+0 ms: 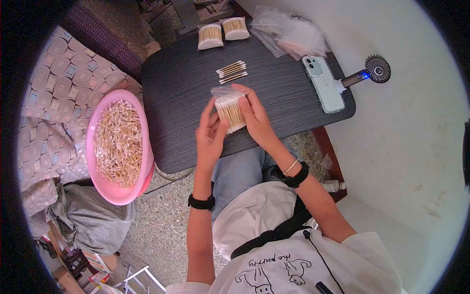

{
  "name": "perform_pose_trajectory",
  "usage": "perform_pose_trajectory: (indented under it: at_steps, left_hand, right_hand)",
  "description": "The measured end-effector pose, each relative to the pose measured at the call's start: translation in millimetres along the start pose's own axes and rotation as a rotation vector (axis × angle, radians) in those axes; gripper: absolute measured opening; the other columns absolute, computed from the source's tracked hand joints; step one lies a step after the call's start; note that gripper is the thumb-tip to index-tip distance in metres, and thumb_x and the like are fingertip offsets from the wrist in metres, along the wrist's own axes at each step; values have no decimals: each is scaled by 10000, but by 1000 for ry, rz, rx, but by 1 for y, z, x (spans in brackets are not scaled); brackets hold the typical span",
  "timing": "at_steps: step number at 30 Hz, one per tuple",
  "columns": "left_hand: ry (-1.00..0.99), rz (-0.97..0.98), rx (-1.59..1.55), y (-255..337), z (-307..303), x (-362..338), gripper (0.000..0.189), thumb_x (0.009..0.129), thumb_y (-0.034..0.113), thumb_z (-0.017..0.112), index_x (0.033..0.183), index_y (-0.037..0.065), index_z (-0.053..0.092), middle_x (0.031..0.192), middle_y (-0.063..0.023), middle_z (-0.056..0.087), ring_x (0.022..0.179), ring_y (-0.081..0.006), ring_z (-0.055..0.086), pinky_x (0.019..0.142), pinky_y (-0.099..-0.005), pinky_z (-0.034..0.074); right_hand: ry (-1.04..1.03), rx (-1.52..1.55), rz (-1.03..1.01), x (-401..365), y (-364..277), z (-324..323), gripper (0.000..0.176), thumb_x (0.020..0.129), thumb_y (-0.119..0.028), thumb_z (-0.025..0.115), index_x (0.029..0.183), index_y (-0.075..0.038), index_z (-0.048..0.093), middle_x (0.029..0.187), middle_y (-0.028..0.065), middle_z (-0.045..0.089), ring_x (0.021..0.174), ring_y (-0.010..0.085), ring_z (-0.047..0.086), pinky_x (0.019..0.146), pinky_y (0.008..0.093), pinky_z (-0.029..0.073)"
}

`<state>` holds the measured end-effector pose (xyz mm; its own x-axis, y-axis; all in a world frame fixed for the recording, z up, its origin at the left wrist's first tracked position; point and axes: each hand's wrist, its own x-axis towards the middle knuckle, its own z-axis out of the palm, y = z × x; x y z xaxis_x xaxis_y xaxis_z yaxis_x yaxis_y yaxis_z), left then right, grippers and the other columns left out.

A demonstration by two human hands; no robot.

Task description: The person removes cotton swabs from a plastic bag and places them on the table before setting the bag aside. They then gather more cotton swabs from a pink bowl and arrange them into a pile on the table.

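Between my two hands, over the near part of the dark table (176,108), is a clear plastic bag of cotton swabs (231,113). My left hand (211,131) grips its left side, thumb in front. On the right edge and upper corner, my right hand (254,115) holds it with the fingers bent around. The bag's loose clear top points away from me. Just beyond it lies a small row of loose cotton swabs (232,72). Two filled bags of cotton swabs, one on the left (210,37) and one on the right (235,29), sit at the far edge.
A pink basin (91,142) heaped with loose cotton swabs stands left of the table. Clear plastic bags (298,36) are piled at the far right corner. A phone (323,85) and a small fan (377,68) are at the right, beside the white wall (406,132).
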<state>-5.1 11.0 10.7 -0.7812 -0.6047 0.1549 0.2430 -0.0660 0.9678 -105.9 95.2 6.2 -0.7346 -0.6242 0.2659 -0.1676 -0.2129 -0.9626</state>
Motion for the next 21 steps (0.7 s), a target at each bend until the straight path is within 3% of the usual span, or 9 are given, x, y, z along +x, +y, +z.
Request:
perform_pose_trajectory:
  at_steps: [3, 9, 15, 21]
  left_hand:
    - [38, 27, 114, -1, -3, -2, 403, 913, 83, 546, 1284, -4, 413, 1117, -134, 601, 980, -146, 573, 833, -256, 453]
    - [124, 42, 142, -6, -7, -3, 205, 900, 114, 585, 1075, 13, 548, 942, -64, 626, 877, -103, 577, 779, -226, 444]
    - [127, 12, 110, -15, -18, -4, 129, 883, 106, 612, 978, 23, 586, 931, -37, 617, 867, -69, 558, 767, -215, 435]
    - [114, 82, -2, -6, -4, -2, 280, 913, 131, 565, 1162, 45, 470, 1013, -90, 612, 916, -106, 553, 783, -230, 431]
  right_hand:
    - [8, 33, -7, 0, 1, 0, 313, 980, -206, 391, 1225, -30, 474, 1071, 96, 566, 955, 138, 535, 847, 266, 421]
    - [-51, 191, 44, -1, 6, 2, 271, 962, -192, 444, 1170, -39, 525, 945, 57, 585, 847, 88, 528, 756, 243, 441]
    - [-87, 107, 100, -1, 3, -1, 264, 955, -200, 463, 1142, -30, 538, 952, 61, 596, 868, 101, 544, 766, 248, 443]
    - [-77, 191, 47, -1, 10, 2, 245, 921, -171, 539, 1125, -37, 551, 1015, 62, 597, 921, 113, 552, 801, 253, 444]
